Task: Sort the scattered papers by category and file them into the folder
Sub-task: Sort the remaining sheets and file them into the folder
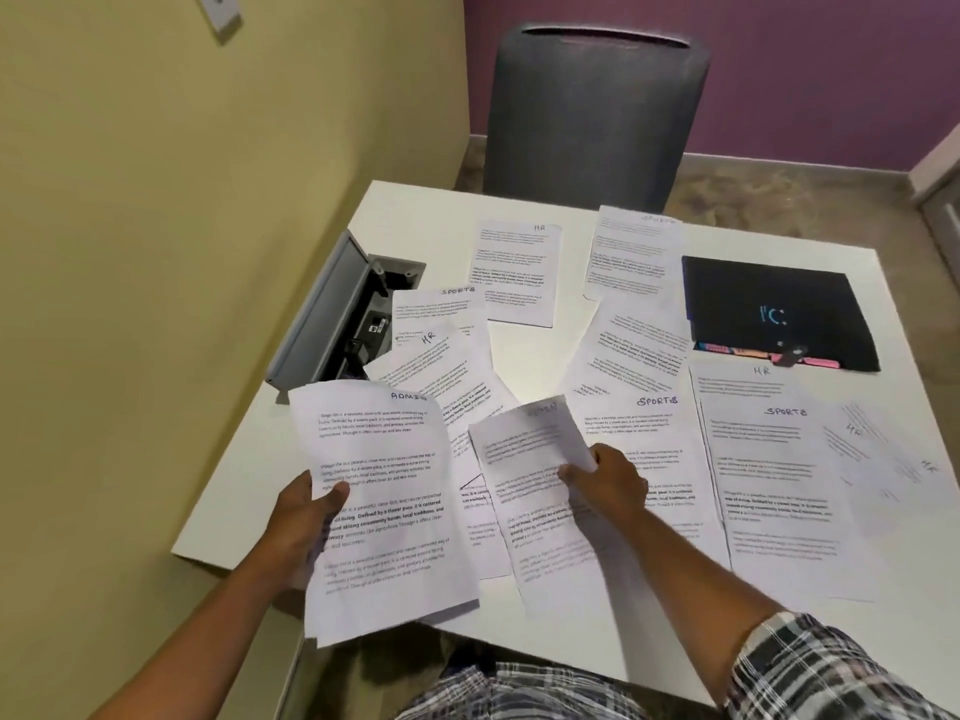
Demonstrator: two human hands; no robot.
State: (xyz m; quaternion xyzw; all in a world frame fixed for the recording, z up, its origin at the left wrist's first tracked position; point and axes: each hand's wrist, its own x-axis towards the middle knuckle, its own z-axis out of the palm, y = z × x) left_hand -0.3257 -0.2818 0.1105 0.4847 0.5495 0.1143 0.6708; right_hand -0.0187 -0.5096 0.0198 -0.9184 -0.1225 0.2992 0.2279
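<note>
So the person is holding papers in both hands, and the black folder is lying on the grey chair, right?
Not quite. The black folder lies on the white table, at its far right side, not on the grey chair behind the table. The head view shows this. The rest holds: the left hand grips a stack of printed papers and the right hand holds a printed sheet.

This looks like a small office room. A white desk (519, 210) stands in a corner, with a grey office chair (592, 116) pushed behind it. An open cable box (332, 324) with sockets is built into the desk. Printed papers (519, 272) marked HR, SPORTS and ADMIN lie near a black folder (769, 309).
</note>
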